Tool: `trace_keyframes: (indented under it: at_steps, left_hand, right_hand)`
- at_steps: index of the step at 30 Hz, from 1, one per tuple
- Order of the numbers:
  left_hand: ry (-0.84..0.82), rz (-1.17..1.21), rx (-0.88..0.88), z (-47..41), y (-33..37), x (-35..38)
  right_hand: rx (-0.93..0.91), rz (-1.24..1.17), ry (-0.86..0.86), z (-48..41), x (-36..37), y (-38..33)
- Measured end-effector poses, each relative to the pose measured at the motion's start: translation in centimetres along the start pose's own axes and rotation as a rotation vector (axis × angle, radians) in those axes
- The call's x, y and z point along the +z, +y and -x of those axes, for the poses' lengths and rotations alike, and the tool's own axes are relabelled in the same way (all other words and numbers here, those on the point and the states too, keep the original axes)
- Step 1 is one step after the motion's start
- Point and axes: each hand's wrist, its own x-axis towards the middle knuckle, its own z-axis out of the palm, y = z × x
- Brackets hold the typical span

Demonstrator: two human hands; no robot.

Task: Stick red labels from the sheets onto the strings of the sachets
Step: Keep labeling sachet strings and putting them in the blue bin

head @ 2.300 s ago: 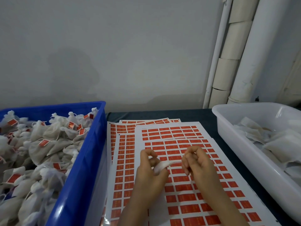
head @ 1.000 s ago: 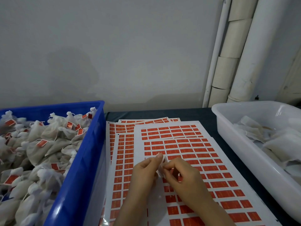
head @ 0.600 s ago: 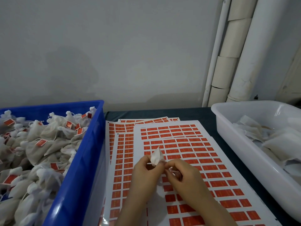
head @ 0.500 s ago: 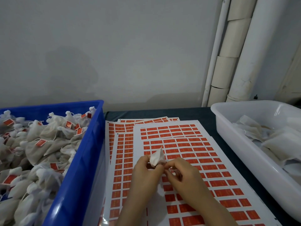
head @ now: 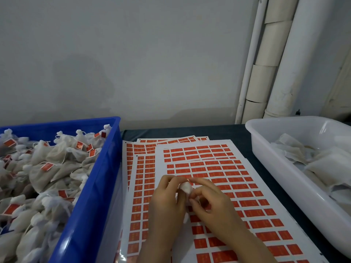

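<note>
Head view, centre: left hand [head: 167, 198] and right hand [head: 212, 204] meet above the white sheets of red rectangular labels [head: 218, 168], which are fanned in a stack on the dark tabletop [head: 190, 131]. Both have curled fingers and pinch one small white fabric sachet [head: 186, 186] between them; whether a string or label sits under the fingertips cannot be told. Left side: blue plastic crate [head: 106, 168] heaped with red-tagged white sachets [head: 47, 168]; right side: white plastic tub [head: 266, 158] holding plain flat white sachets [head: 330, 164]; behind it, white wall pipes [head: 284, 73].
</note>
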Motion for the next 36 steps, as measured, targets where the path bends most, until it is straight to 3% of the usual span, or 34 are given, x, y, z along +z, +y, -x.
trace_keyframes:
  at_steps: [8, 13, 20, 28, 31, 36]
  left_hand:
    - [0.082, 0.224, -0.332, -0.3, 0.5, 0.1]
    - [-0.009, 0.327, -0.526, -0.6, -0.1, 0.4]
    - [-0.046, 0.425, -0.652, -0.7, -0.1, 0.0]
    - [-0.138, 0.635, -0.836, -1.0, 0.6, -0.8]
    - [-0.216, 0.784, -0.827, -0.9, 0.7, -0.9]
    - [-0.173, 0.792, -0.775, -0.8, 1.0, -0.8]
  right_hand:
    - [-0.051, 0.036, 0.057, -0.1, 0.4, 0.1]
    - [-0.085, 0.113, 0.051, 0.0, 0.5, 0.4]
    - [-0.135, 0.228, 0.045, -0.1, 0.1, -0.7]
    - [-0.196, 0.306, 0.159, -0.1, 0.4, -0.9]
    - [-0.230, 0.332, 0.187, -0.1, 0.7, -1.1]
    - [-0.187, 0.243, 0.135, 0.0, 0.9, -0.8]
